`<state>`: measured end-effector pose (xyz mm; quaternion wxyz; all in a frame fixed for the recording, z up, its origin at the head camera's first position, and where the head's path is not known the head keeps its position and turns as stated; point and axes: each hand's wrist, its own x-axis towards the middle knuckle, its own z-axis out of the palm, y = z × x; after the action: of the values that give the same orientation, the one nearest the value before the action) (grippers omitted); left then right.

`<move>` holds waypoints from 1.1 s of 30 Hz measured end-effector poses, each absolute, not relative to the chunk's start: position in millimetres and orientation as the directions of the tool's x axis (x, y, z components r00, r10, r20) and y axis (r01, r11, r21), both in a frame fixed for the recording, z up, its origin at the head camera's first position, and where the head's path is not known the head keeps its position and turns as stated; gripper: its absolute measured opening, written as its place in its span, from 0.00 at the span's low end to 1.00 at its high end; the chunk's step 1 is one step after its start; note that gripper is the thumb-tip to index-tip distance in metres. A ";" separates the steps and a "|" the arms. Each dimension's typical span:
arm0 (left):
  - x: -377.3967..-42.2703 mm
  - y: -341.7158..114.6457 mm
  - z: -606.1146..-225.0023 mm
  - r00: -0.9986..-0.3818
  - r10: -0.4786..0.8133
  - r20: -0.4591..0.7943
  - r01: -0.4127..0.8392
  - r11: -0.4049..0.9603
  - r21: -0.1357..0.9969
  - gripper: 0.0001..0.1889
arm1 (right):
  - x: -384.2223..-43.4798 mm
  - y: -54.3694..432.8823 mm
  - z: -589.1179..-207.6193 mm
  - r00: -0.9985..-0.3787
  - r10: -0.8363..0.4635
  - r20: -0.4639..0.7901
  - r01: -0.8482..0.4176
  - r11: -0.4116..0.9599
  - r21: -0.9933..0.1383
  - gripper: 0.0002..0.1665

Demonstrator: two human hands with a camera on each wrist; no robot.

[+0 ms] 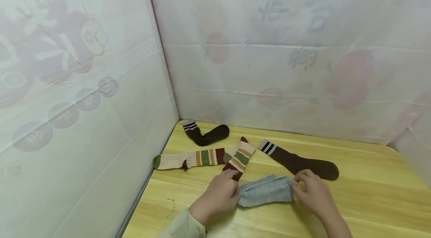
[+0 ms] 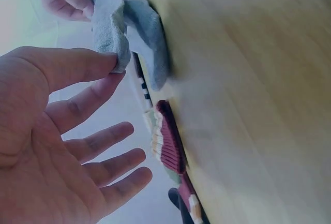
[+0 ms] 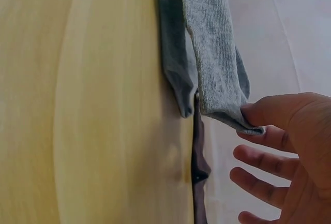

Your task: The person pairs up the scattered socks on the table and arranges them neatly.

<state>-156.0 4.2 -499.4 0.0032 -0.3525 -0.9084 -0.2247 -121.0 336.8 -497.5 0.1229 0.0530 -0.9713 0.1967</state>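
Observation:
A grey sock (image 1: 266, 193) is stretched between both hands, lifted a little off the table. Its left end is pinched between the thumb and index finger of my left hand (image 1: 219, 195), while the other fingers spread apart. My right hand (image 1: 314, 194) pinches the opposite end, at the opening, in the same way. Behind it, a second grey sock (image 2: 149, 40) shows in the left wrist view, and the right wrist view also has this sock (image 3: 175, 43) hanging low near the wooden surface. In the head view it is mostly hidden behind the held one.
Beyond the left hand lie a striped sock (image 1: 240, 157) with a dark red cuff and a cream striped sock (image 1: 173, 161). Two brown socks with striped cuffs lie farther back, one bent (image 1: 210, 137), one straighter (image 1: 299, 163). Fabric walls (image 1: 269, 62) border the wooden table (image 1: 377, 193).

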 end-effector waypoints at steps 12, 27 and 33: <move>-148.2 5.2 -488.5 -0.733 0.660 0.164 0.666 0.647 0.371 0.09 | -110.7 355.8 -482.8 -0.968 -0.052 0.247 -0.141 0.922 -0.361 0.09; -135.7 6.0 -477.3 -0.679 0.722 0.130 0.715 0.611 0.339 0.09 | -94.4 383.5 -476.1 -0.984 -0.021 0.176 -0.082 0.936 -0.343 0.10; -129.8 6.2 -473.6 -0.657 0.746 0.113 0.728 0.587 0.355 0.08 | -87.8 391.8 -478.4 -0.982 -0.038 0.185 -0.097 0.941 -0.324 0.10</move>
<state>-129.8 6.2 -473.6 -0.0238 -0.4136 -0.8905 -0.1883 -87.8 391.8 -478.4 0.0884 0.0344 -0.9812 0.1683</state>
